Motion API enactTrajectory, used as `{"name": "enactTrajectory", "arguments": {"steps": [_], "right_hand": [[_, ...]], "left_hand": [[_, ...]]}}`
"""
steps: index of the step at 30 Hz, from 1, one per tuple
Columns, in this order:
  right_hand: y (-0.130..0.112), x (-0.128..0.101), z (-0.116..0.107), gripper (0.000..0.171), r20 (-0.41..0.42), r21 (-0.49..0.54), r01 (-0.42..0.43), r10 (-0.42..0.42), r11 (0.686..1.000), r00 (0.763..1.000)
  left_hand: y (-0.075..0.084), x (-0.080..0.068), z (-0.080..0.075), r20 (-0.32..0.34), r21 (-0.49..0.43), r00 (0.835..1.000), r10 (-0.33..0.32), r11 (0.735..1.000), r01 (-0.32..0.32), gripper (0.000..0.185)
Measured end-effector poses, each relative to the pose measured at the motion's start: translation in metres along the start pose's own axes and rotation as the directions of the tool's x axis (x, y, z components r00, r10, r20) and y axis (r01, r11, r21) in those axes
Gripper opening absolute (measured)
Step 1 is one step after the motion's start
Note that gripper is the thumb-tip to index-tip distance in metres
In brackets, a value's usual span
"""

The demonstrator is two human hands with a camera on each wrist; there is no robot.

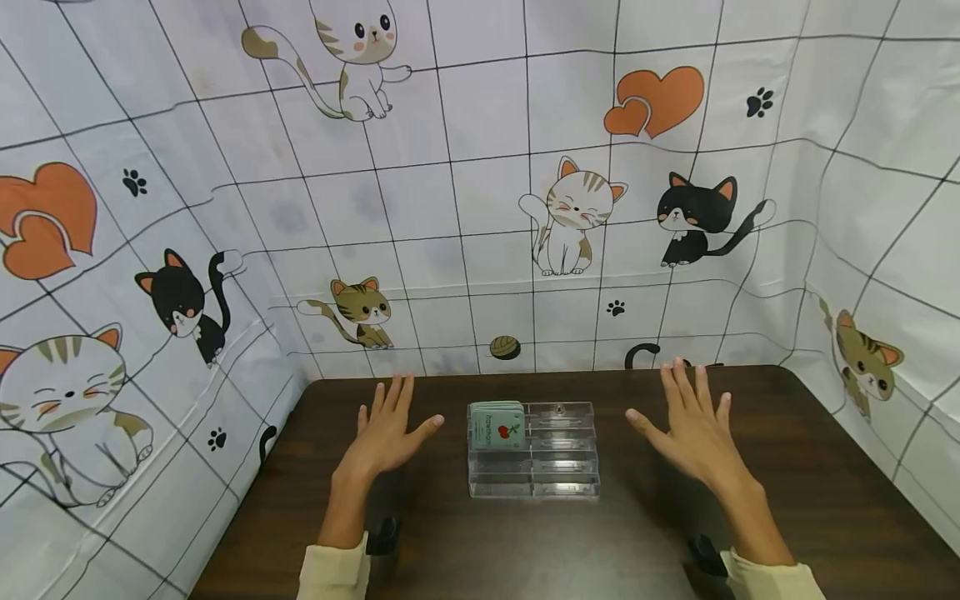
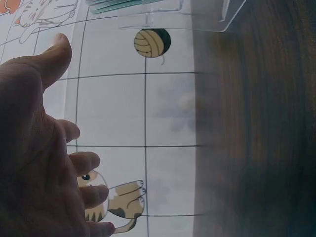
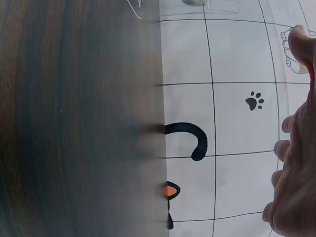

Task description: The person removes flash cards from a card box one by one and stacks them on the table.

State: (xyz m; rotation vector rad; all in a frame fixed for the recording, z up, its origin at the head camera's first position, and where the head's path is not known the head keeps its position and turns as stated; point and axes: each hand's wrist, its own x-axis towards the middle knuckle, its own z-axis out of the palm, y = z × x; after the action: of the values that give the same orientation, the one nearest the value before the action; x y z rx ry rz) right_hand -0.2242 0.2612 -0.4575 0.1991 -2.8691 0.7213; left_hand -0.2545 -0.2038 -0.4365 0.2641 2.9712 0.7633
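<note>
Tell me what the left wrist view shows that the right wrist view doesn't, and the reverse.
Only the left wrist view: the left hand and a printed yarn ball.
Only the right wrist view: the right hand, a black paw print and a curled black tail.
Both: the dark tabletop, part of the clear rack and the grid-lined backdrop.

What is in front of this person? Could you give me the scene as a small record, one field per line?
Left hand: fingers spread, holding nothing, left of the tray
Right hand: fingers spread, holding nothing, right of the tray
Clear tray: between the hands
Green cards: stacked in the tray's far left part
Table: dark brown
Backdrop: white with grid lines, cartoon cats
</note>
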Motion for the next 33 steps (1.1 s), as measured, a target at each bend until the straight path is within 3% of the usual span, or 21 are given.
{"name": "enactTrajectory", "arguments": {"steps": [19, 33], "right_hand": [[-0.007, 0.004, 0.020, 0.104, 0.025, 0.082, 0.045, -0.047, 0.996, 0.999], [-0.011, 0.005, 0.029, 0.103, 0.044, 0.106, 0.068, -0.073, 0.992, 0.996]], "left_hand": [[-0.001, 0.008, 0.016, 0.066, -0.123, 0.993, 0.094, 0.989, -0.086, 0.097], [-0.001, 0.012, 0.023, 0.064, -0.212, 0.983, 0.172, 0.965, -0.155, 0.094]]}}
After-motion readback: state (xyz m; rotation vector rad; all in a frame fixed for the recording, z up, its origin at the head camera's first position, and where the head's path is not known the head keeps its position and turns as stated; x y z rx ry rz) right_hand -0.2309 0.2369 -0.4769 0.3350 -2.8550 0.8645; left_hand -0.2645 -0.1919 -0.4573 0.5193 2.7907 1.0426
